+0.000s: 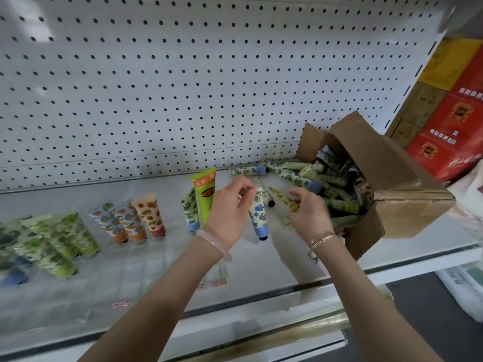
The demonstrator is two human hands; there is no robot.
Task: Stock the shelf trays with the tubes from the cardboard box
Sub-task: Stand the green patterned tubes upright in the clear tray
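Head view: brown cardboard box (392, 184) tipped on its side at right, spilled floral tubes (300, 176) beside both hands; clear plastic trays (146, 265) at left, upright patterned tubes (149, 212) inside. Left hand (230, 210) pinching cream blue-flowered tube (257, 212), cap down; right hand (309, 214) curled round yellow tube (283, 198). White shelf (78, 199), white pegboard (183, 87) behind, red cartons (454, 113) far right.

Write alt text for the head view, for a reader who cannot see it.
A person's left hand pinches a blue-flowered tube and the right hand grips a yellow tube, beside a tipped cardboard box spilling tubes onto a white shelf. To the left, patterned tubes stand in clear trays.
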